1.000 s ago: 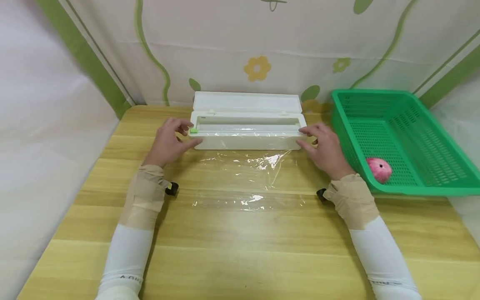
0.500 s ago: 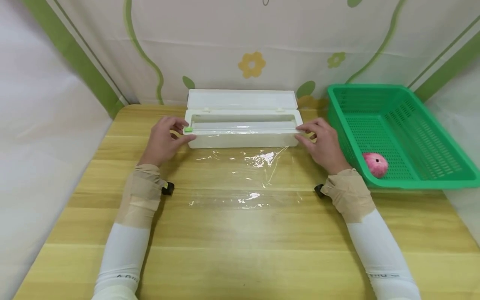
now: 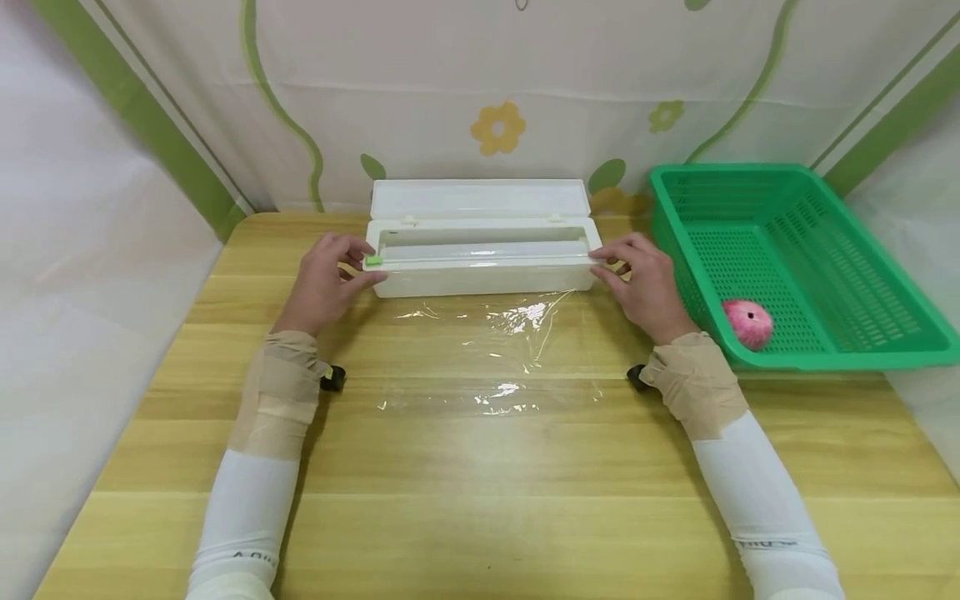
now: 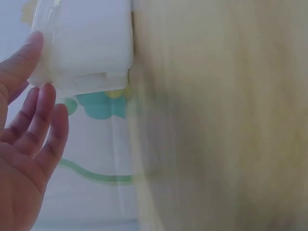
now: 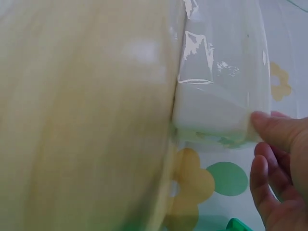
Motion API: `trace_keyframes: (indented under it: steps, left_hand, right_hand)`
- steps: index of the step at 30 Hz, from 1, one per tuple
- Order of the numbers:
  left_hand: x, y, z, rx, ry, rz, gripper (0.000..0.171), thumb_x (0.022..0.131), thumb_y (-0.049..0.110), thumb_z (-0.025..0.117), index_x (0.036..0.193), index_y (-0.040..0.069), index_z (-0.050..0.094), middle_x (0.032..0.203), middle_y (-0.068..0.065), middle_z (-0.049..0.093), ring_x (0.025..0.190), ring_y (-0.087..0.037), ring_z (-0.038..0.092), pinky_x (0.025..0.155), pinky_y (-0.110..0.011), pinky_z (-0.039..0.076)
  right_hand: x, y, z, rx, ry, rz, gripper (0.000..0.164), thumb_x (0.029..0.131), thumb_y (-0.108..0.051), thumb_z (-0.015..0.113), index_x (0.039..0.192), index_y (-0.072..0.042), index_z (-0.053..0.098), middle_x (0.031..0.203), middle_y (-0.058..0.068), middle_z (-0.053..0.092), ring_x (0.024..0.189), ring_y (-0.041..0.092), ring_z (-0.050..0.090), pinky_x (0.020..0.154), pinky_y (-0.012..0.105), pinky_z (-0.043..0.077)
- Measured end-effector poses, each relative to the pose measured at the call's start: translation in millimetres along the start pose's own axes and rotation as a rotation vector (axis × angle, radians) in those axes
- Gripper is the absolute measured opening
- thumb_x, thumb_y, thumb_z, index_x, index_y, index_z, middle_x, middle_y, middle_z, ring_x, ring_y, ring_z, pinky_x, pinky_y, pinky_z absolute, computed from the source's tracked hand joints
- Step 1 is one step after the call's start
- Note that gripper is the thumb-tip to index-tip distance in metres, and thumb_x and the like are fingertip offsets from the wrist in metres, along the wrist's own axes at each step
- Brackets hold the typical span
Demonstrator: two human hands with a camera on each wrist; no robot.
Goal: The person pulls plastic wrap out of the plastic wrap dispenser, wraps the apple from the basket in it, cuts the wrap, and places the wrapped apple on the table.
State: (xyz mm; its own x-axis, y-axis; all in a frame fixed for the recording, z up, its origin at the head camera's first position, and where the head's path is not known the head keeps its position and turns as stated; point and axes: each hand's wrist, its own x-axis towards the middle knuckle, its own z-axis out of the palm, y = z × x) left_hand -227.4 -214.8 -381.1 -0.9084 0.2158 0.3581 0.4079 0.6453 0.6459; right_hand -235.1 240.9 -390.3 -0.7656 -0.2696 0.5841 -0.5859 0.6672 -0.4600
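Note:
A white cling film dispenser point(image 3: 480, 282) lies near the back of the table, its lid point(image 3: 480, 198) tipped back. From its front edge a clear sheet of cling film point(image 3: 510, 358) spreads flat over the wood. My left hand point(image 3: 322, 279) pinches the front left corner between thumb and index finger, next to the green slide cutter point(image 3: 374, 261). At the opposite end, my right hand point(image 3: 643, 287) pinches the front right corner the same way. In both wrist views the thumb sits at the dispenser's edge, with the remaining fingers bent clear of it.
A green plastic basket point(image 3: 855, 360) stands to the right, close to the right forearm, with a pink round fruit point(image 3: 748, 324) inside. Behind the wooden table point(image 3: 480, 517) hangs a printed cloth point(image 3: 420, 92).
The head view has shifted slightly, so the basket and dispenser appear a little further left. Both hands keep their pinch on the dispenser's front corners.

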Motion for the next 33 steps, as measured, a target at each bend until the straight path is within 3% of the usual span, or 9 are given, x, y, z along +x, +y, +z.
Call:
trace_keyframes:
  steps: [2, 4, 8, 11, 14, 17, 21, 33]
  left_hand:
    - [-1.3, -0.4, -2.0, 0.003, -0.028, 0.006, 0.036, 0.083, 0.027, 0.074, 0.111, 0.012, 0.057, 0.102, -0.003, 0.046, 0.091, -0.016, 0.050, 0.073, -0.029, 0.047]
    - [-2.2, -1.2, -4.5, 0.019, -0.072, -0.004, 0.043, 0.082, 0.028, 0.075, 0.117, 0.012, 0.054, 0.106, -0.005, 0.046, 0.093, -0.018, 0.051, 0.074, -0.032, 0.047]
    - [-2.3, -0.1, -8.1, 0.056, -0.194, -0.090, 0.074, 0.078, 0.031, 0.078, 0.136, 0.009, 0.038, 0.111, -0.008, 0.045, 0.097, -0.023, 0.051, 0.080, -0.037, 0.044]
    - [-2.0, 2.0, -7.5, 0.072, -0.261, -0.182, 0.091, 0.077, 0.034, 0.079, 0.143, 0.006, 0.023, 0.109, -0.010, 0.049, 0.095, -0.025, 0.052, 0.082, -0.038, 0.043]
    - [-3.1, 3.7, -5.9, 0.085, -0.299, -0.265, 0.091, 0.078, 0.039, 0.077, 0.140, 0.005, 0.020, 0.102, -0.010, 0.054, 0.087, -0.025, 0.054, 0.078, -0.037, 0.043]
    - [-4.6, 3.8, -3.7, 0.114, -0.338, -0.321, 0.086, 0.078, 0.045, 0.076, 0.133, 0.005, 0.023, 0.093, -0.009, 0.058, 0.077, -0.023, 0.055, 0.073, -0.036, 0.043]
    - [-5.6, 1.2, -0.5, 0.148, -0.397, -0.363, 0.080, 0.077, 0.051, 0.074, 0.125, 0.005, 0.028, 0.087, -0.009, 0.057, 0.074, -0.023, 0.052, 0.069, -0.036, 0.042]
    - [-6.7, -5.4, 1.7, 0.198, -0.465, -0.347, 0.064, 0.082, 0.047, 0.071, 0.113, 0.002, 0.036, 0.093, -0.013, 0.048, 0.080, -0.026, 0.046, 0.072, -0.036, 0.040]
  right_hand:
    - [0.1, -0.8, -2.0, -0.002, -0.029, 0.016, 0.027, 0.080, 0.001, 0.072, 0.105, -0.009, 0.069, 0.102, 0.001, 0.055, 0.086, 0.018, 0.056, 0.071, 0.029, 0.049]
    - [0.1, -4.0, -5.7, -0.017, -0.085, 0.090, 0.037, 0.080, 0.003, 0.071, 0.115, -0.007, 0.064, 0.108, 0.007, 0.053, 0.091, 0.021, 0.057, 0.074, 0.032, 0.049]
    - [-2.7, -14.9, -15.4, -0.086, -0.293, 0.374, 0.056, 0.083, -0.013, 0.071, 0.133, -0.002, 0.046, 0.113, 0.017, 0.049, 0.098, 0.029, 0.053, 0.080, 0.041, 0.046]
    - [-6.1, -19.7, -19.5, -0.161, -0.463, 0.519, 0.050, 0.086, -0.031, 0.070, 0.123, -0.002, 0.052, 0.105, 0.013, 0.055, 0.094, 0.028, 0.052, 0.078, 0.040, 0.044]
    - [-8.9, -19.7, -19.0, -0.195, -0.557, 0.545, 0.035, 0.087, -0.039, 0.067, 0.101, -0.008, 0.063, 0.093, 0.004, 0.060, 0.086, 0.022, 0.053, 0.073, 0.035, 0.044]
    - [-11.0, -16.7, -15.1, -0.189, -0.568, 0.533, 0.029, 0.087, -0.042, 0.067, 0.090, -0.014, 0.065, 0.086, 0.000, 0.061, 0.079, 0.019, 0.053, 0.067, 0.033, 0.043]
    - [-13.6, -12.0, -8.8, -0.188, -0.535, 0.548, 0.033, 0.085, -0.049, 0.067, 0.084, -0.016, 0.064, 0.081, -0.001, 0.059, 0.074, 0.019, 0.052, 0.062, 0.033, 0.041]
    - [-10.7, -7.4, 2.4, -0.229, -0.480, 0.554, 0.035, 0.084, -0.051, 0.067, 0.082, -0.016, 0.061, 0.075, 0.000, 0.057, 0.070, 0.019, 0.051, 0.060, 0.033, 0.039]
